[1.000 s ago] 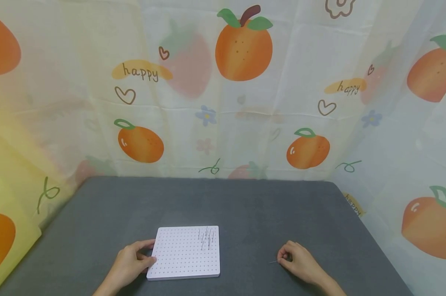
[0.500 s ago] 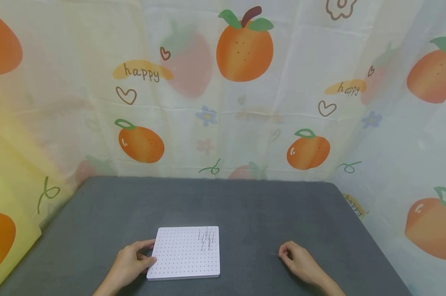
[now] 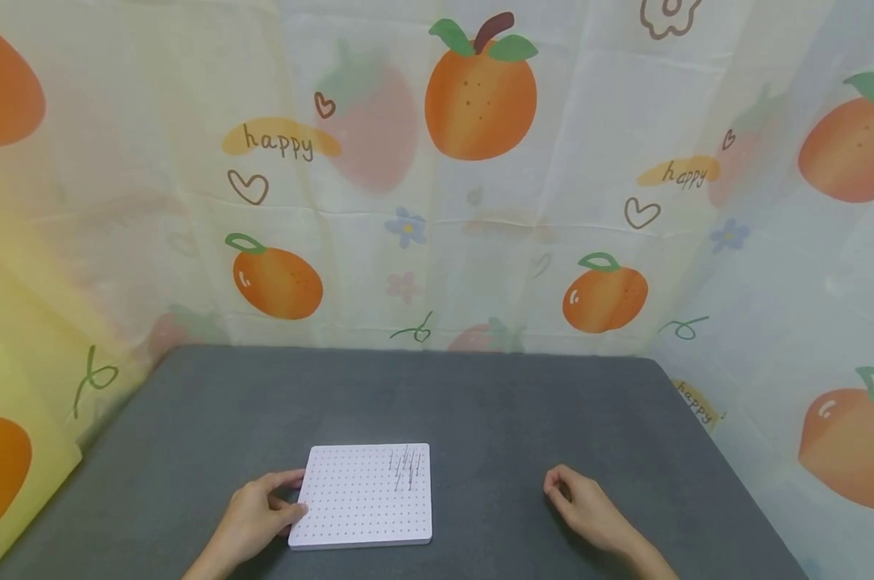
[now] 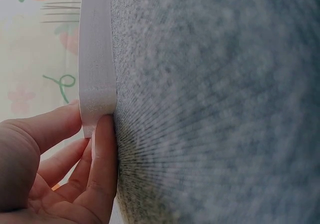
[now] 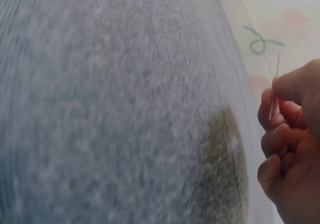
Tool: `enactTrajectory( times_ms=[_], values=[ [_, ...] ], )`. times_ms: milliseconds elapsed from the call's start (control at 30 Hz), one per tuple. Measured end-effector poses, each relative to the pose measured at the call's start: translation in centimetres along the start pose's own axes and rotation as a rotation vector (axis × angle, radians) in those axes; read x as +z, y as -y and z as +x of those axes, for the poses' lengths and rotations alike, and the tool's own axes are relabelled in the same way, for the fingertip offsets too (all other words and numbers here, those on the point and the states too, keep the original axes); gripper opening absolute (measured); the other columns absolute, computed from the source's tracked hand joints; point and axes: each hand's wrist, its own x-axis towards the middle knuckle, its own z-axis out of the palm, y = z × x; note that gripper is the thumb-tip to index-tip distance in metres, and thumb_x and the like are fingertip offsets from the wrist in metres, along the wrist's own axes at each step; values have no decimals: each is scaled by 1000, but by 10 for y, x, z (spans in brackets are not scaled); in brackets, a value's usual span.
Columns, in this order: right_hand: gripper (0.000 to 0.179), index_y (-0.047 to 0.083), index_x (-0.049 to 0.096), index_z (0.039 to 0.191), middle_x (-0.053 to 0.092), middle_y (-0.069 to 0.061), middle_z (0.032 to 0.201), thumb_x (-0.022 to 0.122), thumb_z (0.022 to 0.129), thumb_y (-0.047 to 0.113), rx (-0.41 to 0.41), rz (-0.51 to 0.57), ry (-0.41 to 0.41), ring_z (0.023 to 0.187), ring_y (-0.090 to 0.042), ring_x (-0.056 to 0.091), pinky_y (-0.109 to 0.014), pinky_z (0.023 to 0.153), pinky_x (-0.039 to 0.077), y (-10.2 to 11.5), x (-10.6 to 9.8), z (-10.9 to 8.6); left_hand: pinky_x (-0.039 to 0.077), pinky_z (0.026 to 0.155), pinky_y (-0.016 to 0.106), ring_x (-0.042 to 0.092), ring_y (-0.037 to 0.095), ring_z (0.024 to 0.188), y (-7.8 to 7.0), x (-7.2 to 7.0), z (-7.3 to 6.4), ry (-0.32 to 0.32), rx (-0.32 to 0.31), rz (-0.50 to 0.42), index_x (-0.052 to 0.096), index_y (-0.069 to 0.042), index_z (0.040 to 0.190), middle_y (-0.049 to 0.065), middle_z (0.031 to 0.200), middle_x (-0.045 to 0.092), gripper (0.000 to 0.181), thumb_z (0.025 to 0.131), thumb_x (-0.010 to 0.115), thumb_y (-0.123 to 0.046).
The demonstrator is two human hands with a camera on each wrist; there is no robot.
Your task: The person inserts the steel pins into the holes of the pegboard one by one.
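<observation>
A white square pegboard (image 3: 357, 503) full of small holes lies flat on the table. Several thin metal pins (image 3: 405, 469) stand upright in its far right corner. My left hand (image 3: 251, 514) holds the board by its left edge; in the left wrist view the thumb is on the top face and the fingers are at the side wall (image 4: 97, 59). To the right, apart from the board, my right hand (image 3: 584, 503) is just over the table. Between its thumb and index finger it pinches a thin metal pin (image 5: 278, 66), seen upright in the right wrist view and lost from sight in the head view.
A dark grey table (image 3: 480, 403) runs back to a hanging cloth (image 3: 364, 242) printed with oranges, hearts and the word happy. The cloth also closes off both sides.
The pin in my right hand has turned: it stuck out to the left before and no longer shows in the head view. The right hand has risen slightly. Left hand and pegboard stay put.
</observation>
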Motion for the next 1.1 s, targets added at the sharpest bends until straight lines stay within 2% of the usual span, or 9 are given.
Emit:
enactTrajectory(
  times_ms=[200,433,600,800,900,1100],
  values=[
    [5,10,51,88,47,6,71,52,93,12,-39,12,-28,57,1,38,-20,53,36,6,4,2,48,50,27,57,11,62,0,0,0,-2,13,-10,57,2,120,17,107,62,52,71,75,-8],
    [5,6,48,91,58,0,78,53,92,7,-78,96,-5,64,-2,52,-20,54,41,14,9,7,49,51,27,57,11,62,0,0,1,1,11,-11,57,2,120,18,108,62,53,71,75,-8],
    [9,8,48,92,54,3,73,57,89,8,-78,143,-20,59,0,45,-19,52,38,20,12,11,49,51,27,57,11,62,0,1,1,4,4,-5,57,2,120,18,108,62,53,71,75,-8],
    [11,10,48,91,49,6,69,58,88,10,-116,172,-46,56,1,38,-18,49,33,26,16,14,49,51,27,57,11,62,0,1,1,1,5,-6,57,2,120,19,109,61,53,71,75,-7],
    [11,12,48,90,47,7,68,59,88,8,-129,155,-77,56,1,38,-17,49,33,29,20,18,49,51,27,57,11,63,0,1,1,2,3,-11,57,3,120,19,109,61,53,71,75,-7],
    [18,15,50,89,53,8,73,61,84,3,-129,157,-213,62,-1,45,-18,54,39,39,31,23,49,51,27,57,11,61,0,1,0,6,-17,-9,56,2,121,18,109,62,54,71,75,-7]
  ],
)
